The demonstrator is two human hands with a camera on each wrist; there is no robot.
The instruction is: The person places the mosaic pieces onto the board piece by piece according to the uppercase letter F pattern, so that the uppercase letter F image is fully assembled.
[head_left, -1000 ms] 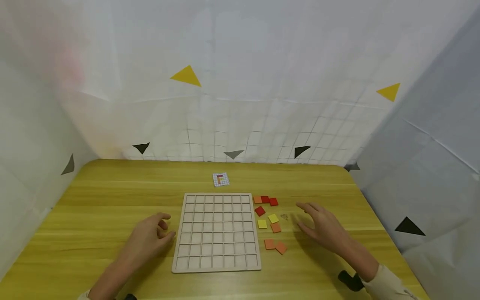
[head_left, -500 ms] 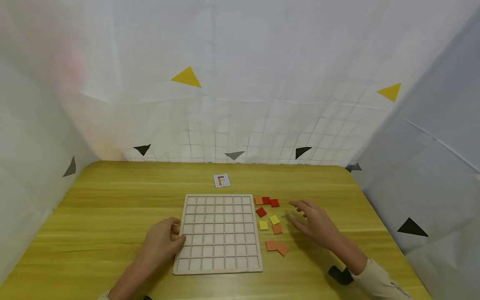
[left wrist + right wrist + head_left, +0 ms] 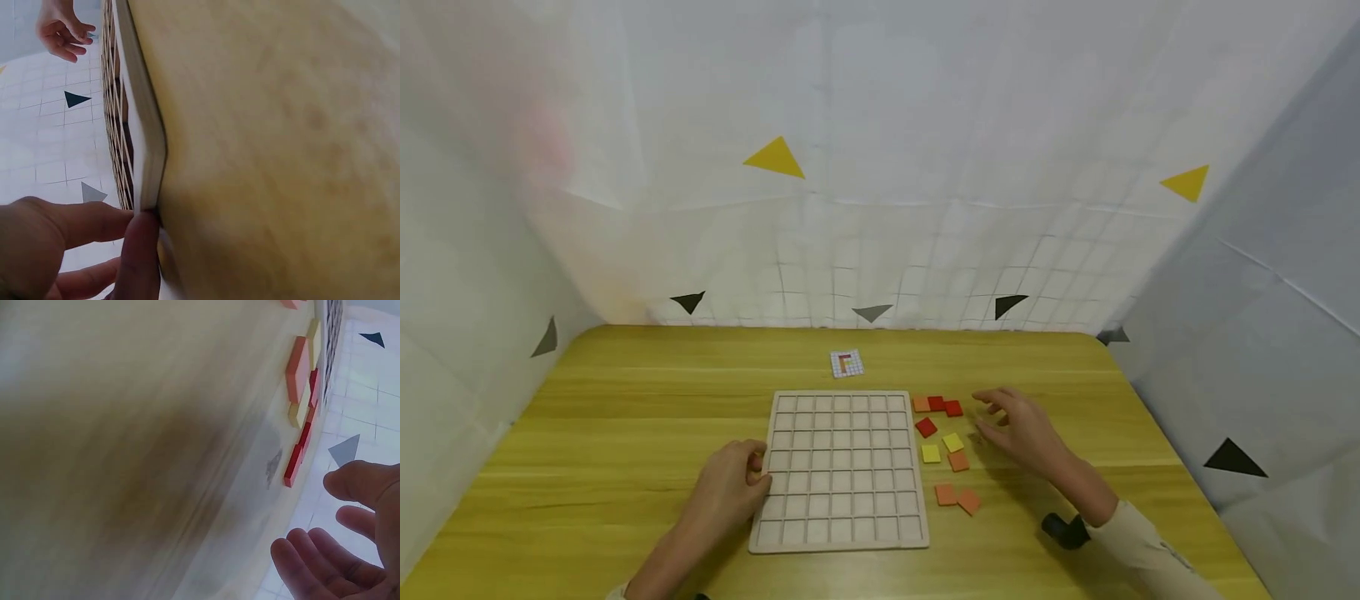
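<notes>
A pale wooden grid board (image 3: 842,482) with square cells, none holding a tile, lies on the table. My left hand (image 3: 727,487) holds its left edge; the left wrist view shows thumb (image 3: 140,247) and a finger meeting at the rim. Right of the board lie small square tiles: a red tile (image 3: 953,408), a yellow tile (image 3: 931,454), an orange tile (image 3: 945,495) and several others. My right hand (image 3: 1021,427) hovers just right of the red tiles, thumb and fingers apart and nothing between them. In the right wrist view its fingers (image 3: 312,562) are loosely bent beyond a red tile (image 3: 292,465).
Behind the board lies a small pattern card (image 3: 847,363) printed with a coloured shape on a grid. White sheeting (image 3: 910,208) with yellow, black and grey triangles stands at the back and both sides of the wooden table (image 3: 625,400).
My left hand has moved right from beside the board onto its left edge. My right hand has come left, closer to the tiles. Board and tiles keep their arrangement.
</notes>
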